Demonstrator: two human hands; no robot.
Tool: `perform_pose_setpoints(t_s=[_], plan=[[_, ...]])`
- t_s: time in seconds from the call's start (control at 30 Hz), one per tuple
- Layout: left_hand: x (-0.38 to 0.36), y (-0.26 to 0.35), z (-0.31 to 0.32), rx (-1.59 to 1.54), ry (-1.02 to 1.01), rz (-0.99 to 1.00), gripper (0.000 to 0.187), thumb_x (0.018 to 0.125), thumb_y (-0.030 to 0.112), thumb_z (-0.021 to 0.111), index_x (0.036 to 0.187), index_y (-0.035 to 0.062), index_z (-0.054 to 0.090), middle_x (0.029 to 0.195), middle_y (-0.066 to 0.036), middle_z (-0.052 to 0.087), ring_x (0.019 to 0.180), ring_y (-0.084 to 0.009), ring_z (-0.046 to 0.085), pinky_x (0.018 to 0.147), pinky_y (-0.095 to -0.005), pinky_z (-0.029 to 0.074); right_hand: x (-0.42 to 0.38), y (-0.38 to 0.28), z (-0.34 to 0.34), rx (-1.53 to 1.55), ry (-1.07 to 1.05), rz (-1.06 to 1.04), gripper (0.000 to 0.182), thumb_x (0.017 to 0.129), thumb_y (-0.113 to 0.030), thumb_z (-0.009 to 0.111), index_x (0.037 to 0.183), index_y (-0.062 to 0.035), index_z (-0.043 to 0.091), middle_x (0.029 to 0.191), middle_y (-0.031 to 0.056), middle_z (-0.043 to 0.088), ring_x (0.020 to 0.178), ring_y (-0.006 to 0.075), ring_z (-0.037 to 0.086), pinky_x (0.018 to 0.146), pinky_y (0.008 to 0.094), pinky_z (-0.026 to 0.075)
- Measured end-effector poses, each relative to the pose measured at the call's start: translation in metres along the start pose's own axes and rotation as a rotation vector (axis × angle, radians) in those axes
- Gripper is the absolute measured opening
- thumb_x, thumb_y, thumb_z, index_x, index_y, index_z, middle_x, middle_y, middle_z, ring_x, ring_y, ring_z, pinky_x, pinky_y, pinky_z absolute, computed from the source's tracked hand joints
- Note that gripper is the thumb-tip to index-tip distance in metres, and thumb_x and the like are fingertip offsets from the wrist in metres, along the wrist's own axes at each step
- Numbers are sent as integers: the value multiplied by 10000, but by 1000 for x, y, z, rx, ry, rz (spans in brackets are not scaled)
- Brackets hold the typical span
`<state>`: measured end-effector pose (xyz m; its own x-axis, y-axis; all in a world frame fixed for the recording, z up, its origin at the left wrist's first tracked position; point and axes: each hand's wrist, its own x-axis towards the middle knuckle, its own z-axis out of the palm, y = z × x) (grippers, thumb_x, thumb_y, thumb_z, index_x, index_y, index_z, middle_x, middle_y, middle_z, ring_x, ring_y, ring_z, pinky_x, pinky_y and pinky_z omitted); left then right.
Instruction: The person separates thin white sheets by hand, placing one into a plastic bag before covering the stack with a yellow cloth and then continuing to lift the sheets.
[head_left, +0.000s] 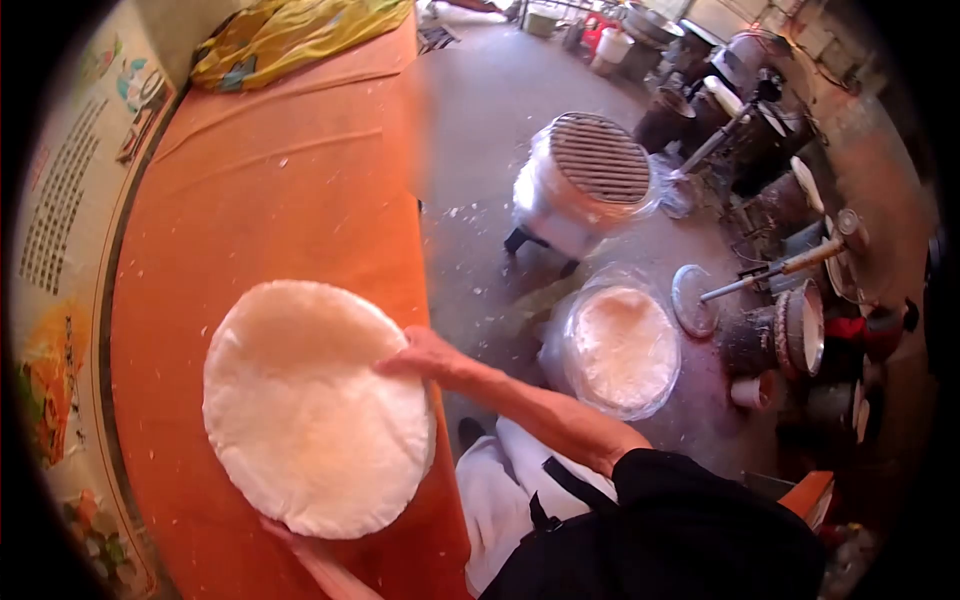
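A large, round, whitish slab (318, 420) with a soft, puckered edge lies over the orange table, shallowly dished on top. My right hand (415, 356) grips its edge on the side nearer the floor, thumb on the top face and the other fingers out of sight. My left hand (287, 538) is at the bottom edge, its fingers partly hidden beneath the slab. A similar pale round mass (626, 345) sits in a plastic-lined container on the floor behind my right forearm.
The orange table (290, 190) carries small white crumbs and a crumpled yellow cloth (290, 38). A plastic-wrapped drum with a slatted top (602, 158) stands on the floor. Long-handled round tools (694, 300) and several pots line the right side. A printed wall panel (65, 230) borders the table.
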<state>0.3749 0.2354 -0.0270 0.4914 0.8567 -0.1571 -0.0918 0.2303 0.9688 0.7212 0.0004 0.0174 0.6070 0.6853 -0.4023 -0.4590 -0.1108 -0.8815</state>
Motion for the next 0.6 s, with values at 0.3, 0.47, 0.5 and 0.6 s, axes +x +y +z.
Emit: perform_pose_setpoints(t_s=[0.3,0.47,0.5,0.6], plan=[[-27,-9,-2,183,190,-171,731,965,574,273,1424,17,391,1421,-173,449,1267,-342,472,1005,-482,428,-106,35,-21,89,100,225,554,706,-266,794,1160,-4,616,1055,80,660,957,170,616,866,304,463],[-44,-4,-26,299,240,-209,709,965,550,284,1425,20,389,1420,-173,451,1267,-346,473,1009,-488,428,-107,72,-37,633,-225,257,578,751,-132,745,1279,-8,547,1198,96,633,1066,187,607,965,350,466],[-45,2,-29,340,243,-206,705,965,545,287,1425,21,389,1420,-173,452,1267,-347,473,1010,-489,427,-103,77,-40,581,-250,240,591,744,-123,743,1285,-4,536,1183,95,635,1042,185,612,942,338,477],[-45,15,-28,445,256,-180,692,965,530,293,1425,23,388,1419,-173,453,1267,-349,473,1012,-492,427,-113,67,-33,538,-125,194,577,743,-128,736,1268,7,539,1143,90,637,1015,169,610,928,327,477]])
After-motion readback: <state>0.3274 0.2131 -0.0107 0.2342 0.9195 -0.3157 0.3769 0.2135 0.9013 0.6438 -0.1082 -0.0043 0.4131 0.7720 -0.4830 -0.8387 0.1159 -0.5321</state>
